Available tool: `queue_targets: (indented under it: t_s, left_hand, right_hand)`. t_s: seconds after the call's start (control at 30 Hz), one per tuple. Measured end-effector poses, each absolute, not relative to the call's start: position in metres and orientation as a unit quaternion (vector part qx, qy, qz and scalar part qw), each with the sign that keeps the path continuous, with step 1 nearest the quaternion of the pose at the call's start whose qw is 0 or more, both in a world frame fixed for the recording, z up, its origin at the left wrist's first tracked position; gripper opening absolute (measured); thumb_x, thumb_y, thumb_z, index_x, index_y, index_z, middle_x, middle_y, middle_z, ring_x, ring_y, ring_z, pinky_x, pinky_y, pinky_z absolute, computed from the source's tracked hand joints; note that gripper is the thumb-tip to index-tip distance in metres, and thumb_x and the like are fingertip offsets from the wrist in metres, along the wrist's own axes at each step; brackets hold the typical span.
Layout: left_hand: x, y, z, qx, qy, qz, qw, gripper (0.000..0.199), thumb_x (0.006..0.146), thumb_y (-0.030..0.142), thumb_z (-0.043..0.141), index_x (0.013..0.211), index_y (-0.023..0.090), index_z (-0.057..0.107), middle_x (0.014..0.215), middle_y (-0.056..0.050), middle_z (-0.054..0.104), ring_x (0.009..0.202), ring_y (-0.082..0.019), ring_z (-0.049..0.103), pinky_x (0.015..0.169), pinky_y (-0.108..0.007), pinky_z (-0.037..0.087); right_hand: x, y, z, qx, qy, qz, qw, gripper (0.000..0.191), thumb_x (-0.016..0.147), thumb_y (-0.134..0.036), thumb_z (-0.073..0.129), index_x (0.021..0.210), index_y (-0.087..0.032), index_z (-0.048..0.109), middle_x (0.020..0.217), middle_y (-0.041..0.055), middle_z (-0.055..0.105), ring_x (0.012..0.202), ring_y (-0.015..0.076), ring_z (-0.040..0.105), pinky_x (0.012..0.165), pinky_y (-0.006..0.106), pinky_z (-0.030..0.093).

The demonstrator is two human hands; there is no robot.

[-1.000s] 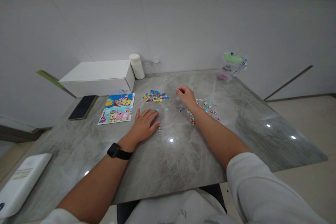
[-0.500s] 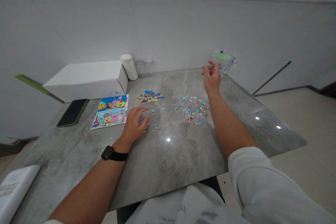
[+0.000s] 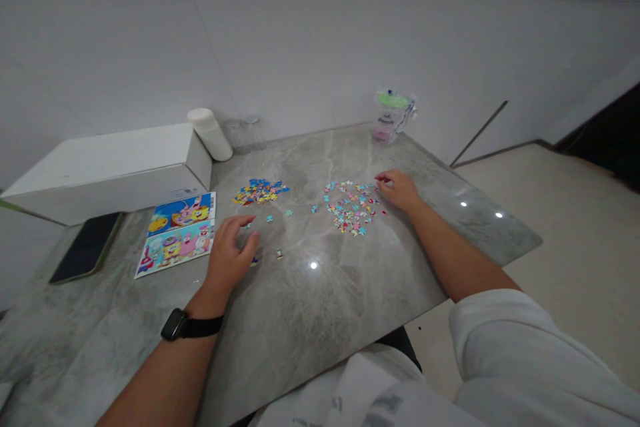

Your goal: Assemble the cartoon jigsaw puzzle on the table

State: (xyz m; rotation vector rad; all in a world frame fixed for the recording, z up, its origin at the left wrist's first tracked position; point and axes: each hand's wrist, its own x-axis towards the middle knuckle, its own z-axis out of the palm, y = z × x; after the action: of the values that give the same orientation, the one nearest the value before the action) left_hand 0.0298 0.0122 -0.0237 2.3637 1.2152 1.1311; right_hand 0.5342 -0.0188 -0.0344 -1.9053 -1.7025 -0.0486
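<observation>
puzzle pieces point(image 3: 362, 231): loosely scattered, centre of frame | left hand point(image 3: 231, 255): thumb spread from fingers | right hand point(image 3: 400, 191): fingers curled beside them, pinch cannot tell | probably light, stiff; best taken by edges

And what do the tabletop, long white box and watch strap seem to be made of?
Tabletop: glossy stone or stone-look slab, grey and veined, mirroring bright lights. White box: probably cardboard, matte, with flat panels and thin seams along its edges. Watch strap: dull black, rubber or fabric; too little detail to tell.
</observation>
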Motion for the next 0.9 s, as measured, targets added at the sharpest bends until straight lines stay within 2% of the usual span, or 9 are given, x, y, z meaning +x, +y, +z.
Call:
queue_targets:
  t_s: [0.2, 0.3, 0.43, 0.6, 0.77, 0.9]
  left_hand:
    - [0.028, 0.012, -0.023, 0.805, 0.433, 0.384, 0.129, 0.029, 0.100, 0.038, 0.058, 0.123, 0.022, 0.065, 0.117, -0.009, 0.070, 0.112, -0.028, 0.067, 0.104, -0.047, 0.054]
    - [0.028, 0.013, -0.023, 0.803, 0.440, 0.379, 0.131, 0.029, 0.099, 0.038, 0.058, 0.122, 0.022, 0.065, 0.116, -0.008, 0.070, 0.112, -0.028, 0.067, 0.104, -0.047, 0.054]
    - [0.028, 0.014, -0.024, 0.803, 0.443, 0.377, 0.132, 0.030, 0.098, 0.039, 0.058, 0.122, 0.023, 0.065, 0.117, -0.008, 0.069, 0.113, -0.028, 0.066, 0.104, -0.047, 0.053]
    - [0.028, 0.014, -0.026, 0.803, 0.441, 0.378, 0.132, 0.029, 0.098, 0.037, 0.058, 0.122, 0.023, 0.066, 0.113, -0.007, 0.069, 0.108, -0.027, 0.066, 0.102, -0.045, 0.054]
    - [0.031, 0.012, -0.025, 0.805, 0.433, 0.379, 0.142, 0.027, 0.099, 0.036, 0.058, 0.121, 0.023, 0.067, 0.111, -0.007, 0.069, 0.107, -0.026, 0.066, 0.100, -0.043, 0.054]
    - [0.033, 0.010, -0.023, 0.805, 0.433, 0.378, 0.149, 0.027, 0.099, 0.035, 0.057, 0.121, 0.022, 0.067, 0.111, -0.007, 0.069, 0.104, -0.025, 0.067, 0.099, -0.043, 0.055]
  right_hand:
    - [0.530, -0.014, -0.033, -0.654, -0.723, 0.009, 0.222, 0.022, 0.095, -0.037, 0.068, 0.102, -0.023, 0.084, 0.112, 0.0118, 0.077, 0.107, 0.0261, 0.068, 0.104, 0.041, 0.047]
    - [0.531, -0.014, -0.037, -0.673, -0.712, -0.007, 0.202, 0.020, 0.094, -0.034, 0.069, 0.101, -0.022, 0.084, 0.114, 0.0124, 0.077, 0.108, 0.0269, 0.067, 0.104, 0.042, 0.046]
    - [0.533, -0.015, -0.036, -0.690, -0.693, -0.016, 0.206, 0.024, 0.097, -0.031, 0.064, 0.105, -0.021, 0.084, 0.115, 0.0133, 0.077, 0.110, 0.0285, 0.066, 0.104, 0.043, 0.046]
    - [0.508, -0.018, -0.025, -0.642, -0.738, 0.006, 0.209, 0.028, 0.098, -0.030, 0.061, 0.113, -0.021, 0.082, 0.117, 0.0135, 0.077, 0.110, 0.0284, 0.066, 0.105, 0.043, 0.046]
    - [0.453, -0.023, -0.018, -0.545, -0.816, 0.046, 0.189, 0.037, 0.094, -0.019, 0.059, 0.123, -0.027, 0.080, 0.128, 0.0101, 0.074, 0.121, 0.0281, 0.063, 0.110, 0.045, 0.042]
    - [0.433, -0.022, -0.022, -0.533, -0.828, 0.056, 0.164, 0.042, 0.092, -0.017, 0.061, 0.128, -0.029, 0.079, 0.135, 0.0091, 0.072, 0.128, 0.0284, 0.060, 0.115, 0.046, 0.038]
